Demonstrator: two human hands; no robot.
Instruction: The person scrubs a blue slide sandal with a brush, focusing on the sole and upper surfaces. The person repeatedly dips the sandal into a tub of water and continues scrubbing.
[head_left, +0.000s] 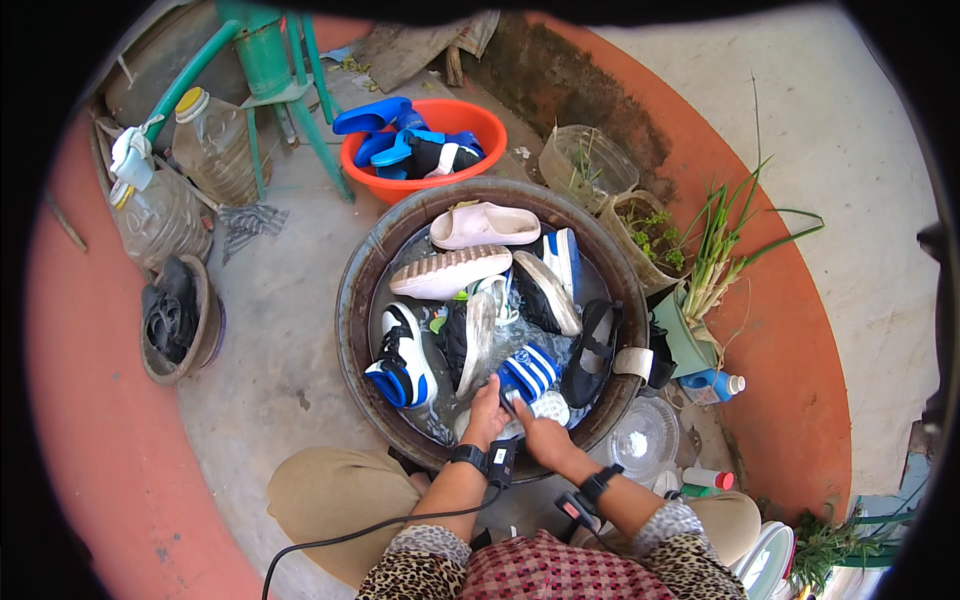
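Note:
At the near side of a round metal tub (360, 247), both hands are close together over the water. My left hand (486, 417) grips a pale-soled shoe (514, 429), mostly hidden by the hands. My right hand (546, 439) is curled against the same spot; a small dark part shows between the hands, too covered to name. Just beyond them lies a blue slide sandal (529, 373) with white stripes. Around it are a white, black and blue high-top sneaker (405, 360), a black shoe with a dirty pale sole (477, 337), a black strap shoe (592, 352) and two pink slides (487, 225).
An orange basin (425, 191) of blue footwear stands beyond the tub, beside a green hand pump (262, 60). Plastic jugs (221, 142) and a small pot (201, 330) are at left. Planters (645, 232), a blue bottle (712, 385) and a clear bowl (645, 439) line the right.

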